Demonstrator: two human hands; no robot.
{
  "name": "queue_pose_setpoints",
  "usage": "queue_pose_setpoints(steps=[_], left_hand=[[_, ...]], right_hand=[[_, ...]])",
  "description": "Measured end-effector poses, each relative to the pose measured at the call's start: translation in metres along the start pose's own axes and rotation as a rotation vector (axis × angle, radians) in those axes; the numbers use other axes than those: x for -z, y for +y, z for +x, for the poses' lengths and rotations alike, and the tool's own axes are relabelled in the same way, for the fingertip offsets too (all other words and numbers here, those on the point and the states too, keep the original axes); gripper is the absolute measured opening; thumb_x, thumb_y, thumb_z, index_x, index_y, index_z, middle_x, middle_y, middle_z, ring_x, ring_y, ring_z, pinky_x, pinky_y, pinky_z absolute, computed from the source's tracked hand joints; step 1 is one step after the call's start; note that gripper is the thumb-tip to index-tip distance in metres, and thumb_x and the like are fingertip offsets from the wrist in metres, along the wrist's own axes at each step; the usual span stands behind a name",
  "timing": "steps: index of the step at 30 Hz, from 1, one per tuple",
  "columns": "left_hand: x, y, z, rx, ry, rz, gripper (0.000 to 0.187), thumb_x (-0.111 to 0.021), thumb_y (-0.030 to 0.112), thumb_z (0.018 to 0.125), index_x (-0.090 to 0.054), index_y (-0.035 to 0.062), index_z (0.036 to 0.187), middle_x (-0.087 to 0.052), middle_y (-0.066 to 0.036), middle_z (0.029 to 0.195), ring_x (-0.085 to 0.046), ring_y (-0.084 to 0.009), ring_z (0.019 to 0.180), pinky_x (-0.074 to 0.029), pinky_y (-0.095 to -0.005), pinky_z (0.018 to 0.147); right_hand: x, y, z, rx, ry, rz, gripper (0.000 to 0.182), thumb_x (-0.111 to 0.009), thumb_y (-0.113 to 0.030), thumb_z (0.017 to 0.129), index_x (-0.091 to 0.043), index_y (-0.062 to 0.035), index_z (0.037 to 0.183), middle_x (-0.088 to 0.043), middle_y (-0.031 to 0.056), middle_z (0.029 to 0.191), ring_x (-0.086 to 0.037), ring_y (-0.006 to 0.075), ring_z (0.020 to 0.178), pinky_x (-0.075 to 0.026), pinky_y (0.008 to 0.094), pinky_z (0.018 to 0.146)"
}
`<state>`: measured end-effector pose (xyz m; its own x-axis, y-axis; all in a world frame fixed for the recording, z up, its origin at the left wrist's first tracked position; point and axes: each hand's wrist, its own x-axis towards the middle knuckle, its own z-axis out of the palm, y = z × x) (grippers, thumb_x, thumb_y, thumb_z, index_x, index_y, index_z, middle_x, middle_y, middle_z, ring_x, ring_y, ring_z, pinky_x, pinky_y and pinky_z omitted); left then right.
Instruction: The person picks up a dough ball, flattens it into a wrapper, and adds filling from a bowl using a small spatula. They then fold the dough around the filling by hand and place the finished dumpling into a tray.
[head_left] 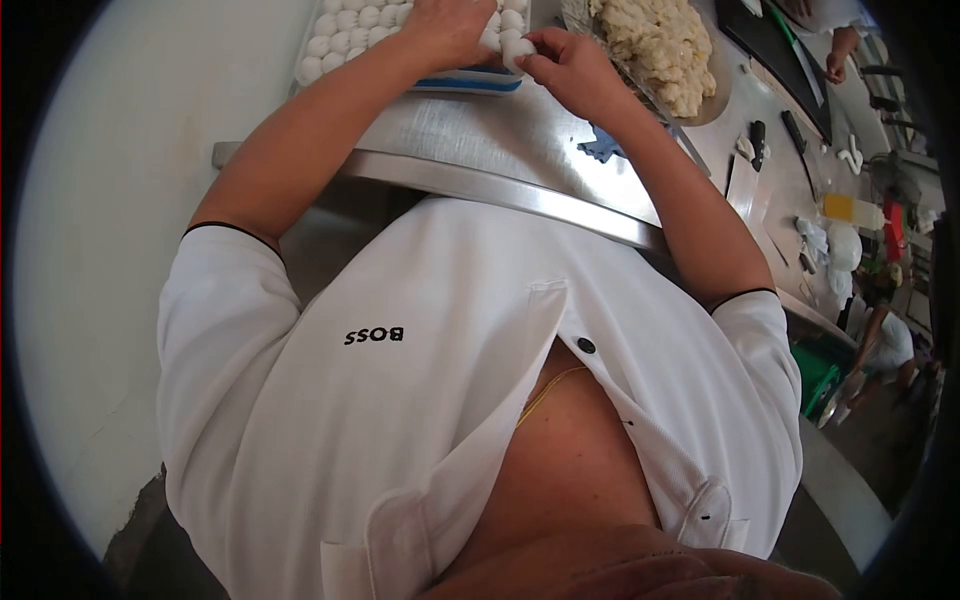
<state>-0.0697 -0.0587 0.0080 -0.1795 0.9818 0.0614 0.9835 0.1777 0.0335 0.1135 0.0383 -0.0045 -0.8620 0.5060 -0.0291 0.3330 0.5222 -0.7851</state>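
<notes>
Rows of small white balls (340, 42) fill a shallow tray (470, 82) with a blue lower edge, at the top of the view. Over the tray's right part is my left hand (447, 32); the frame's edge cuts it off, and its fingertips are not clear. My right hand (577, 68) is closed at the tray's right corner, thumb and fingers pinching a white ball (517, 50). To the right of that hand sits a large heap of pale, lumpy dough (655, 45) in a metal bowl (718, 90).
The steel table (450, 135) has a raised front edge. A blue scrap (602, 146) lies near my right forearm. Farther right are a black-handled knife (757, 145), a dark board (765, 50), a yellow bottle (850, 210) and a red object (893, 230). Other people stand at the right.
</notes>
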Motion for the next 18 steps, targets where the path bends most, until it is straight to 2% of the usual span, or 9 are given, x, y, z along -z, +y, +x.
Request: queue_pose_setpoints(steps=[5, 7, 9, 10, 12, 18], left_hand=[[0.009, -0.012, -0.008, -0.082, -0.005, -0.039, 0.058, -0.080, 0.040, 0.069, -0.063, 0.0051, 0.113, -0.057, -0.019, 0.119, -0.051, -0.0375, 0.116, -0.045, -0.0535, 0.095], [0.017, -0.013, -0.011, 0.012, -0.142, 0.016, 0.060, -0.080, 0.041, 0.071, -0.063, 0.0063, 0.116, -0.056, -0.020, 0.122, -0.050, -0.0379, 0.119, -0.045, -0.0533, 0.098], [0.012, -0.021, -0.007, 0.027, -0.172, 0.013, 0.060, -0.079, 0.040, 0.071, -0.062, 0.0062, 0.118, -0.055, -0.020, 0.124, -0.050, -0.0384, 0.120, -0.045, -0.0530, 0.098], [0.014, -0.022, -0.007, 0.038, -0.202, 0.015, 0.060, -0.079, 0.038, 0.072, -0.062, 0.0060, 0.120, -0.055, -0.020, 0.125, -0.050, -0.0389, 0.121, -0.045, -0.0526, 0.099], [0.020, -0.024, -0.010, 0.058, -0.243, -0.007, 0.060, -0.078, 0.036, 0.073, -0.061, 0.0059, 0.121, -0.055, -0.020, 0.126, -0.050, -0.0393, 0.121, -0.045, -0.0525, 0.100], [0.025, -0.026, -0.013, 0.082, -0.317, -0.039, 0.060, -0.075, 0.032, 0.076, -0.058, 0.0064, 0.127, -0.054, -0.021, 0.130, -0.050, -0.0407, 0.122, -0.045, -0.0536, 0.100]], right_hand=[[-0.006, -0.012, 0.001, 0.014, 0.046, -0.081, 0.043, -0.067, -0.028, 0.090, -0.062, 0.0008, 0.122, -0.071, 0.0136, 0.095, -0.067, 0.0207, 0.085, -0.053, 0.0333, 0.078], [-0.010, -0.016, 0.002, 0.025, 0.057, -0.117, 0.044, -0.067, -0.028, 0.091, -0.061, 0.0004, 0.124, -0.072, 0.0149, 0.097, -0.068, 0.0227, 0.086, -0.053, 0.0345, 0.080], [-0.016, -0.025, 0.004, 0.086, 0.052, -0.175, 0.041, -0.066, -0.027, 0.090, -0.062, -0.0012, 0.122, -0.071, 0.0179, 0.096, -0.069, 0.0291, 0.086, -0.053, 0.0379, 0.081], [-0.019, -0.031, 0.006, 0.088, 0.047, -0.180, 0.041, -0.066, -0.027, 0.090, -0.062, -0.0012, 0.122, -0.071, 0.0179, 0.096, -0.069, 0.0291, 0.086, -0.053, 0.0379, 0.081], [-0.024, -0.042, 0.009, 0.125, -0.019, -0.331, 0.031, -0.059, -0.027, 0.089, -0.065, -0.0030, 0.108, -0.069, 0.0237, 0.094, -0.068, 0.0398, 0.090, -0.053, 0.0481, 0.081], [-0.034, -0.041, 0.027, 0.107, -0.107, -0.494, 0.033, -0.056, -0.029, 0.092, -0.063, -0.0023, 0.111, -0.068, 0.0247, 0.091, -0.065, 0.0429, 0.089, -0.051, 0.0491, 0.081]])
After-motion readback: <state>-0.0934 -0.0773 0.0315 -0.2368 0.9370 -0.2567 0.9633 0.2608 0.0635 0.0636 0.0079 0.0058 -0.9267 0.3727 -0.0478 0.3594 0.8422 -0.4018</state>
